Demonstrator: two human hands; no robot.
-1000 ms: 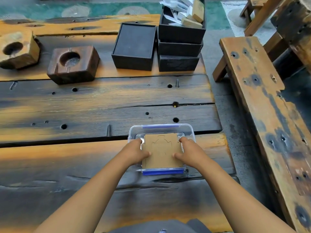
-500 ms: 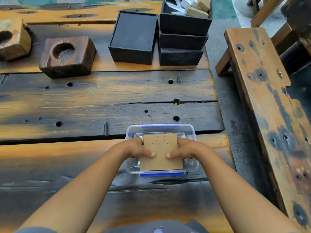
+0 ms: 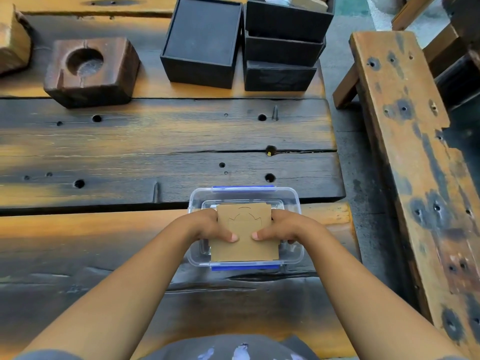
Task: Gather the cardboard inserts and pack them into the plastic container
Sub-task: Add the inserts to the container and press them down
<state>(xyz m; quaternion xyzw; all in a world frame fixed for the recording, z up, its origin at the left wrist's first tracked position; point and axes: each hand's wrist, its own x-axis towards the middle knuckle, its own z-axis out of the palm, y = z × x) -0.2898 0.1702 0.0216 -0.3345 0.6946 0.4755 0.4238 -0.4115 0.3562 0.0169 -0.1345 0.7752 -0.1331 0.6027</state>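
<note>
Both hands on one cardboard insert point(image 3: 245, 233) over the clear plastic container point(image 3: 291, 201), which sits near the right end of the table's point(image 3: 130, 157) near plank. Left hand point(image 3: 207, 226) grips the insert's left edge, right hand point(image 3: 287, 227) the right edge; thumbs on top, fingers wrapped under, so both closed on the insert.

Change over the last second: thumbs slid inward toward the middle of the card and now nearly meet. Earlier they sat at the side edges. Card reads slightly tilted, near edge over the container's near blue clip point(image 3: 245, 268). Can't tell if it's seated inside or only resting on the rim.

Judgement: this is the press-in step. The card looks almost as wide as the opening, so it may bind on the walls and need flexing.

More inserts visible in the top black box point(image 3: 288, 22) at the far right edge, so the task is early.
</note>
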